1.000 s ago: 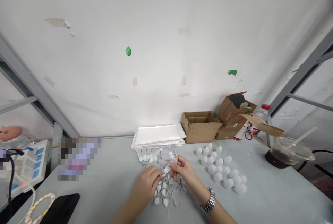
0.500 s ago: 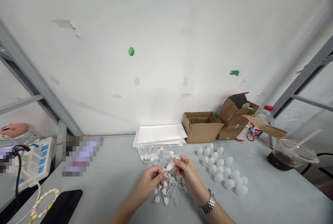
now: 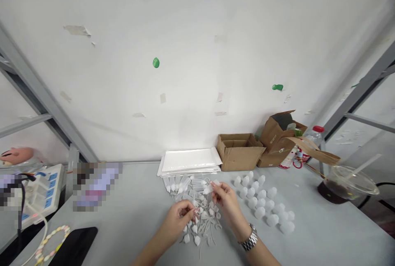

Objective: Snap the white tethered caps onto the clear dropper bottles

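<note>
My right hand, with a metal watch on the wrist, pinches a small clear-and-white plastic tube by its upper end. To its left, my left hand is closed, thumb against fingertips; what it holds, if anything, is too small to make out. Under and between the hands lies a loose pile of white corded caps, partly hidden by my fingers. Several clear tubes with white caps lie in a row behind the pile. Right of my right hand, several frosted white bulb-shaped pieces stand in rough rows.
White padded envelopes are stacked against the wall, beside an open cardboard box and a brown paper bag. A drink cup stands far right. At left lie a black phone, a bead bracelet and a power strip.
My hands have moved apart. The right hand has shifted slightly up and right with the tube, while the left stays nearly in place, no longer meeting the tube's lower end.
</note>
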A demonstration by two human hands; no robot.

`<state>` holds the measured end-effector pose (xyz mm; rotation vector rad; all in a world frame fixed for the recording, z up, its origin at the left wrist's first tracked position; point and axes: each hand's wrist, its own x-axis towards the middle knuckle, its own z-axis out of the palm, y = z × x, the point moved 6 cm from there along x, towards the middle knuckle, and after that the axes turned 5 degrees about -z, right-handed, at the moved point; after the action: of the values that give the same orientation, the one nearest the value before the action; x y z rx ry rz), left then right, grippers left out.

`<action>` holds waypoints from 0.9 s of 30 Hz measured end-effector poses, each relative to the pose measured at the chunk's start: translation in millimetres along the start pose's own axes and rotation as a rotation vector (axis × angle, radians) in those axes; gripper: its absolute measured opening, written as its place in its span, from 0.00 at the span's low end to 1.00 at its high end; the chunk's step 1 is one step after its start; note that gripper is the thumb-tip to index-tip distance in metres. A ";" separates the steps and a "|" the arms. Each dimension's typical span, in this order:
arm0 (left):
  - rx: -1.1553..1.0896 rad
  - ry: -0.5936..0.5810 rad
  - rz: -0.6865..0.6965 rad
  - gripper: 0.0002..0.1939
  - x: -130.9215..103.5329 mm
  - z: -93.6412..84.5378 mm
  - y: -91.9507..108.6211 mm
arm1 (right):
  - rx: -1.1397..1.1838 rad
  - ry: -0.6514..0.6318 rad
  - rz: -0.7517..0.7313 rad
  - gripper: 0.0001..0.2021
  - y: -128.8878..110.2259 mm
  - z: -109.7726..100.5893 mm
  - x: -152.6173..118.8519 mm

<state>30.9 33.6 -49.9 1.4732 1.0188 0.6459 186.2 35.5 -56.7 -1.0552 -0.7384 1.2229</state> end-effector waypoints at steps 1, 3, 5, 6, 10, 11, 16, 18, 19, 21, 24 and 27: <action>0.015 0.022 0.001 0.16 0.0 -0.4 -0.9 | 0.007 0.005 -0.005 0.17 -1.6 -2.0 1.2; 0.058 0.094 0.004 0.15 0.6 -2.7 -4.1 | 0.018 -0.010 0.001 0.17 -2.7 -2.1 1.6; 0.115 0.180 0.009 0.13 1.3 -6.3 -7.6 | 0.024 -0.066 0.035 0.17 0.1 4.1 -0.8; 0.140 0.210 0.013 0.12 1.5 -7.9 -8.9 | 0.021 -0.106 0.061 0.17 2.5 8.7 -2.8; 0.231 0.214 0.035 0.14 1.3 -9.3 -7.2 | -0.073 -0.206 0.126 0.18 9.6 20.6 -9.1; 0.260 0.197 0.044 0.16 0.8 -8.2 -5.1 | -0.103 -0.196 0.117 0.19 9.4 19.9 -8.9; 0.318 0.122 0.077 0.18 -2.7 1.7 3.5 | -0.135 -0.127 0.060 0.20 5.5 11.0 -3.4; 0.269 0.099 0.055 0.18 -2.8 4.3 2.5 | -0.134 -0.110 0.049 0.20 5.3 9.3 -2.5; 0.240 0.085 0.041 0.18 -2.6 5.1 1.7 | -0.134 -0.105 0.046 0.20 5.6 9.1 -2.5; 0.201 0.063 0.029 0.18 -2.3 5.5 1.3 | -0.133 -0.101 0.043 0.19 6.3 9.7 -2.9; 0.177 0.056 0.037 0.18 -2.8 3.6 4.3 | -0.131 -0.099 0.042 0.20 6.3 9.5 -2.8; 0.169 0.036 0.044 0.18 -4.2 3.2 7.9 | -0.123 -0.060 0.021 0.19 1.1 4.0 -1.0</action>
<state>33.5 28.8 -42.1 1.6405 1.0934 0.6322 182.0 35.5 -56.1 -1.1333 -0.8604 1.2437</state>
